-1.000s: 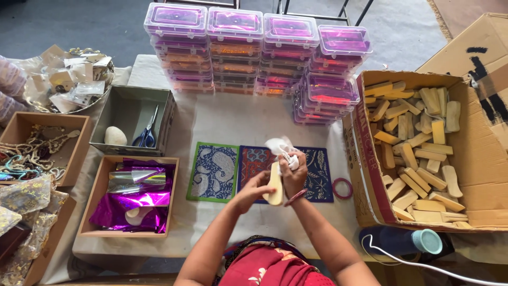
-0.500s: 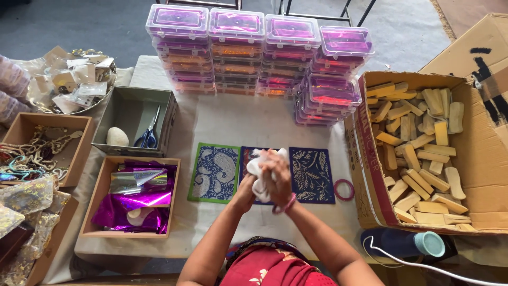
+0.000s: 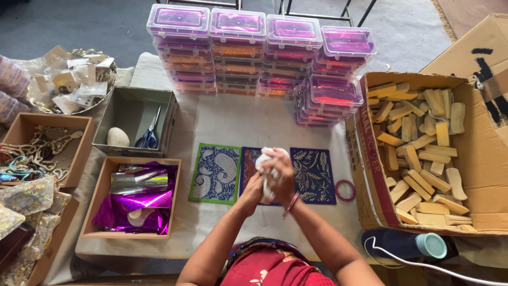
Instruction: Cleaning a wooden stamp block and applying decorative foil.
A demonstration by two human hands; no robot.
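My left hand (image 3: 253,191) and my right hand (image 3: 282,177) are pressed together over the middle of the table. Both close around a crumpled white cloth (image 3: 266,157) that sticks out above the fingers. The pale wooden piece seen earlier is hidden inside the cloth and my hands. Red bangles sit on my right wrist. Under my hands lie three patterned cards: a green-bordered one (image 3: 216,173), a red one (image 3: 247,168) mostly covered, and a dark blue one (image 3: 313,176).
A pink ring (image 3: 345,189) lies right of the cards. A cardboard box (image 3: 370,175) of pale wooden pieces stands at right. Stacks of pink-lidded clear boxes (image 3: 238,47) line the back. At left are a grey box (image 3: 169,119) with scissors, a box (image 3: 100,185) of magenta foil, and jewellery trays.
A second ago my left hand held the wooden piece upright with the cloth in my right hand. Both hands have since closed together around it and shifted slightly left.
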